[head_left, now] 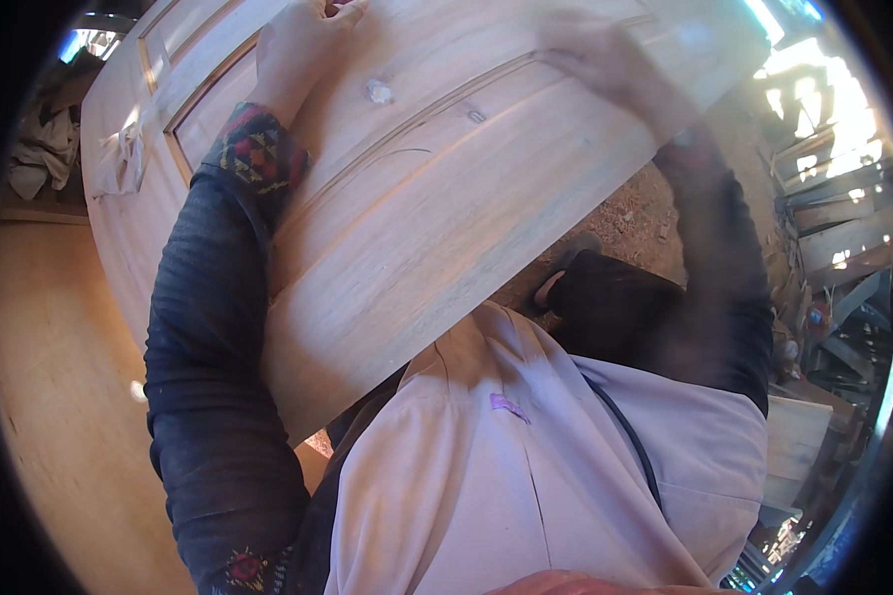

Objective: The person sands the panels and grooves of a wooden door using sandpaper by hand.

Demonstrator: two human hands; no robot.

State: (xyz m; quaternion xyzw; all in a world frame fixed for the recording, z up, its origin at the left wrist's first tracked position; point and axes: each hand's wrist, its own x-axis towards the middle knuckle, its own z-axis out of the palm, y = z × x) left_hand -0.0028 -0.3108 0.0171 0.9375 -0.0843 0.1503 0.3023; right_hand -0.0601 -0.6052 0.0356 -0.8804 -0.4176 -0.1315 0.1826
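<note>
Right, we have a large wooden door (446, 208) slanting across the upper and middle part of the frame, its moulded face up and its near long edge running just in front of our pale garment (566, 476). That is the thing in hand, and our judgement is that the work is on its surface, along the moulding and grooves. Our left hand (303, 45) is at the top of the frame, over the door, its fingertips partly cut off; we cannot tell whether they are spread, closed or gripping anything. Our right hand (605, 64), at upper right, is blurred over the door near a long groove (446, 102); we cannot tell whether its fingers touch the wood or hold something. Any move along this face would, we judge, call for even, light contact where flat wood meets the raised edges.

Near the door's left side lies a crumpled pale cloth or paper (121, 164); which of the two we cannot tell. A pale spot (378, 91) marks the wood between our hands. A smooth wooden sheet (60, 397) fills the lower left, and scrap wood (843, 248) is heaped at the right edge. We cannot make out a container or its contents.
</note>
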